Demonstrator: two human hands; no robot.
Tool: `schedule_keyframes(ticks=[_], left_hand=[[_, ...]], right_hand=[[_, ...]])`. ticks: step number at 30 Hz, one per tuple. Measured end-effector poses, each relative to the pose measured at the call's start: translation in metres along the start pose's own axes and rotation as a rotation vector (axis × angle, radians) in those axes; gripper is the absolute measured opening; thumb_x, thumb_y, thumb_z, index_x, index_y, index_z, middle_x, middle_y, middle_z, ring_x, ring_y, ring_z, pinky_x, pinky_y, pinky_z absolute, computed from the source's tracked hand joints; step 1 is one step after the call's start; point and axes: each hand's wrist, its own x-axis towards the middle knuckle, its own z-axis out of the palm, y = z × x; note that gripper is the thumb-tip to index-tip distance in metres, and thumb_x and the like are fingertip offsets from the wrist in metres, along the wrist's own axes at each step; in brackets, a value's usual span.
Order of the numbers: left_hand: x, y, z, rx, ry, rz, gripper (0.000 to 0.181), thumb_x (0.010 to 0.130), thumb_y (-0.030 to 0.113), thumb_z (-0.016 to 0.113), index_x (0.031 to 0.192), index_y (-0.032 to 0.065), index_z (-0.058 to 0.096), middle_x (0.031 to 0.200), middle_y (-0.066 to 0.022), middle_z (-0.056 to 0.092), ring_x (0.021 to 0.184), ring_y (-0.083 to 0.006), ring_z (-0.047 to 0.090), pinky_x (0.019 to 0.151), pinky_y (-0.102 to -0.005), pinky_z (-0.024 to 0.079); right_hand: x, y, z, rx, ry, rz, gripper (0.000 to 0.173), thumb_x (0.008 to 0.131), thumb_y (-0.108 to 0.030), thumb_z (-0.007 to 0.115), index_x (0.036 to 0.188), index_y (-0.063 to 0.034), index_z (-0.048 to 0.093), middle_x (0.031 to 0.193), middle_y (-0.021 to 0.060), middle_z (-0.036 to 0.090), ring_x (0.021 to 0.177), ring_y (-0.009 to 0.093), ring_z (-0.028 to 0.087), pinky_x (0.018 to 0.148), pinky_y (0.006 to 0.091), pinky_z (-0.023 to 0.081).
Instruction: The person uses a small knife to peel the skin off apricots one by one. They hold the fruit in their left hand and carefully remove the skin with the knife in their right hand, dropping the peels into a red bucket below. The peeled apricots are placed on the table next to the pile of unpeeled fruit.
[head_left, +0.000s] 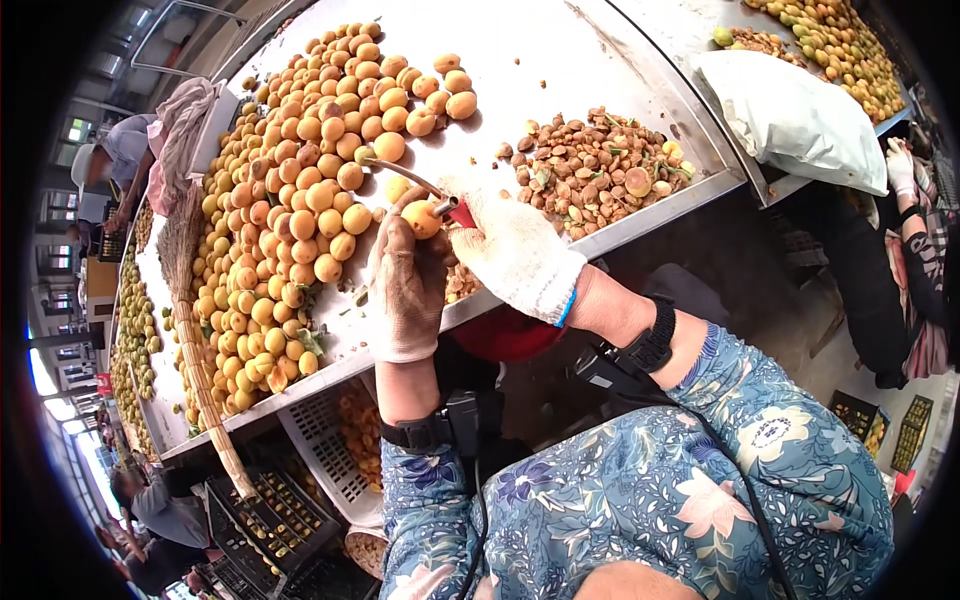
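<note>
My left hand, in a stained knit glove, holds a yellow-orange apricot between fingers and thumb. In a white knit glove with a blue cuff edge, my right hand grips a hand tool with a red handle. A short metal end of the tool points at the apricot; whether it touches is hard to tell. A thin curved metal piece reaches left above it, its join hidden by the glove. Left of my hands lies a large heap of apricots. Brown fruit stones are piled to the right.
A straw broom leans over the metal table's raised edge. Below are a white plastic crate with orange fruit and black trays. A white sack lies at right. Other people are at both sides.
</note>
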Motion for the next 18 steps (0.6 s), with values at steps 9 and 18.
schedule_keyframes(ticks=[9, 18], left_hand=[[-0.007, 0.0, 0.012, 0.399, 0.068, 0.188, 0.041, 0.103, 0.034, 0.038, 0.127, 0.0035, 0.052, 0.113, -0.0054, 0.057, 0.098, -0.0123, 0.055, 0.083, -0.0235, 0.046], [-0.005, 0.0, 0.01, 0.213, 0.081, 0.109, 0.044, 0.102, 0.04, 0.042, 0.128, 0.0056, 0.051, 0.108, -0.0018, 0.056, 0.088, -0.0087, 0.049, 0.078, -0.0209, 0.044]], right_hand=[[-0.006, 0.003, 0.009, -0.101, 0.052, -0.055, 0.045, 0.085, -0.008, 0.054, 0.128, 0.0019, 0.048, 0.107, 0.0254, 0.06, 0.098, 0.04, 0.06, 0.084, 0.0424, 0.05], [-0.007, 0.003, 0.003, -0.068, 0.096, -0.067, 0.043, 0.086, -0.01, 0.055, 0.128, 0.0021, 0.049, 0.104, 0.0258, 0.06, 0.095, 0.04, 0.06, 0.082, 0.0427, 0.05]])
